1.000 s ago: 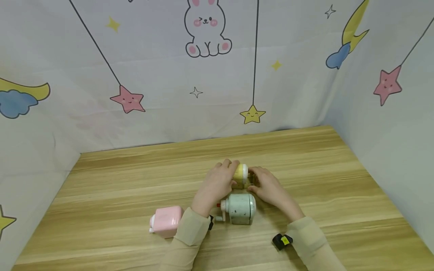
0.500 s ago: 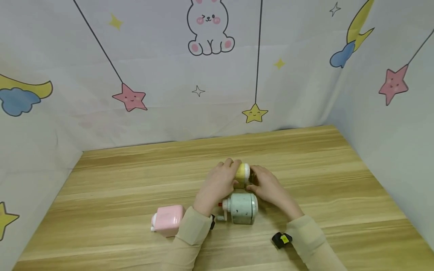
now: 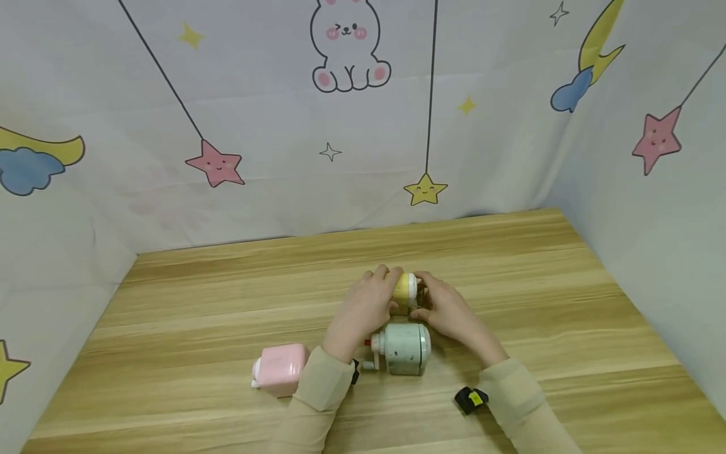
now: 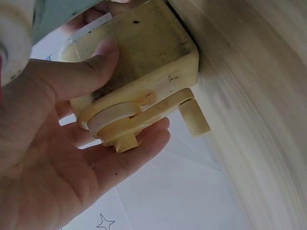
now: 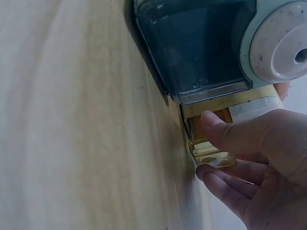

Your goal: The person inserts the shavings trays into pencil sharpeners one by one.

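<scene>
A yellow hand-crank pencil sharpener [image 3: 401, 294] stands on the table. My left hand [image 4: 62, 124] grips its body from the crank side, thumb on one long side and fingers around the other. The crank [image 4: 153, 112] points out past those fingers. At the opposite end my right hand [image 5: 268, 158] pinches the clear yellow shavings drawer [image 5: 213, 155] between thumb and fingers; the drawer sticks partway out of the body. Close in front of it sits a pale green pencil sharpener [image 3: 404, 350], with its dark clear drawer [image 5: 201, 48] facing right.
A pink pencil sharpener [image 3: 282, 370] stands at the left, beside the left sleeve. Black wrist cameras, one with a yellow mark [image 3: 472, 400], sit at both wrists. The wooden table [image 3: 215, 302] ends at white printed cloth [image 3: 272, 208] at the back and sides.
My right hand has moved slightly left toward the yellow sharpener, and less of the drawer shows between hand and body. My left hand keeps its grip. The head view has shifted a little.
</scene>
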A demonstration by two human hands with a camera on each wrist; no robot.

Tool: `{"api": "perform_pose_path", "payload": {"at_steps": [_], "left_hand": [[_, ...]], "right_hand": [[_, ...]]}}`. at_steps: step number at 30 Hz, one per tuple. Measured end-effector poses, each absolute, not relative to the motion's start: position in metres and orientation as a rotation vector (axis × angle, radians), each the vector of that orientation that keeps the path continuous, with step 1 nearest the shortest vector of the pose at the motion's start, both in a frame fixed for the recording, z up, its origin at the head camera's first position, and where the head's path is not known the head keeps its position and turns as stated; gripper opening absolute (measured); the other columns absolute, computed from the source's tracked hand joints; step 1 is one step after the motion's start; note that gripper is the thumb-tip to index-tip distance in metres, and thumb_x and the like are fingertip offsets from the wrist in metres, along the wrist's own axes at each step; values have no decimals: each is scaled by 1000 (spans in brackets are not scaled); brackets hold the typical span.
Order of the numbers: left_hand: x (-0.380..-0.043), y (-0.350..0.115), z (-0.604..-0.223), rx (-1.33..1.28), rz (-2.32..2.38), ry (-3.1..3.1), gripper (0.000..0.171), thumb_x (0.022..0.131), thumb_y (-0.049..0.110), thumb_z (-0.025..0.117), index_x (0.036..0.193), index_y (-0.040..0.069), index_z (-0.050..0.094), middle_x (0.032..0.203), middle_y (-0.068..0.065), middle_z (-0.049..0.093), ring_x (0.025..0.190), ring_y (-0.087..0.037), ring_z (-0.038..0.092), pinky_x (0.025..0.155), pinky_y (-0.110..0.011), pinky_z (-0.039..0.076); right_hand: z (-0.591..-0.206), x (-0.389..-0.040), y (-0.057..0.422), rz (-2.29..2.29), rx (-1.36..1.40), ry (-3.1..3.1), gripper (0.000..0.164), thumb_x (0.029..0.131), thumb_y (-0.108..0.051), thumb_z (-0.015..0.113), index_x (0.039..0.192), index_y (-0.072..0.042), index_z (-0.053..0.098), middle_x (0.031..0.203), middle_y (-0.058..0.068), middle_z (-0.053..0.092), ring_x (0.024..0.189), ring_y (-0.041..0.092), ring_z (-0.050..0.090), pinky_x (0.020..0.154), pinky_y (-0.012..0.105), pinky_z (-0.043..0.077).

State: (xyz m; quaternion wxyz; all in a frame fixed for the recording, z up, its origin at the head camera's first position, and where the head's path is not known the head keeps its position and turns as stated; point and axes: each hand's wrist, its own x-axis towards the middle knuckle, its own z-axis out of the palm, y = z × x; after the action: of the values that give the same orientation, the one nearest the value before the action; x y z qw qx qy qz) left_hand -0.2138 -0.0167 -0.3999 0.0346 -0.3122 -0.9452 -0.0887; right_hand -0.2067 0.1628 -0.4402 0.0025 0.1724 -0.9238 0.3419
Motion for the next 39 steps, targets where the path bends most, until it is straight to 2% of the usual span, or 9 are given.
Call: {"api": "perform_pose_path", "payload": {"at_steps": [19, 39], "left_hand": [[-213, -18, -399, -972, -282, -2893, 59, 78, 20, 68, 129, 10, 40, 110, -10, 56, 82, -21, 52, 70, -31, 53], [-214, -17, -398, -963, -295, -2914, 57, 79, 20, 68, 128, 10, 41, 106, -9, 56, 80, -20, 50, 66, -31, 53]], "right_hand": [[-440, -208, 159, 1075, 550, -2892, 68, 71, -15, 75, 129, -5, 40, 95, 9, 59, 75, 18, 50, 63, 35, 48], [-441, -211, 153, 1060, 564, -2890, 61, 70, -14, 75, 122, -4, 44, 100, 11, 60, 86, 20, 52, 73, 41, 51]]}}
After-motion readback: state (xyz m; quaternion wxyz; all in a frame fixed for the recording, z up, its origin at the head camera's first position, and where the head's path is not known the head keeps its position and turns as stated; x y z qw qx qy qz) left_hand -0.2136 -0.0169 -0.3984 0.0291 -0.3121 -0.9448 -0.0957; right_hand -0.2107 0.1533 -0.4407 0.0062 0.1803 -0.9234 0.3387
